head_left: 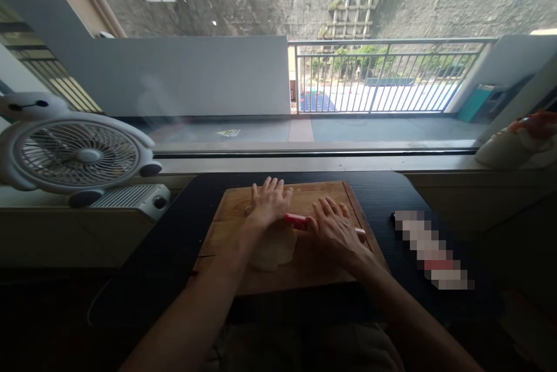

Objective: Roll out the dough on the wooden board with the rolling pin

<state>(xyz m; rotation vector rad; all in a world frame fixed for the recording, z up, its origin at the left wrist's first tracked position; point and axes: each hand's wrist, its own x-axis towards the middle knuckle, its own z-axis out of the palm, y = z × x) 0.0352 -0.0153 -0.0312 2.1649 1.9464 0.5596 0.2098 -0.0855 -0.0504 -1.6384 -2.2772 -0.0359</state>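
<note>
A: Forearms nearest the lens, both reaching onto the cutting board (324, 195). One board, on one black mat (174, 233). One fan (76, 154) well left of the board.

B: Hands?

A: Two. Left hand (268, 203) and right hand (335, 231), fingers flat and spread, palms pressing one red rolling pin (296, 220) at board centre. One dough sheet (274, 247) under it, on the board's near half.

B: Risks?

A: Uneven palm pressure could skew the pin; dough likely sticks or tears. Board may slide on the mat.
</note>
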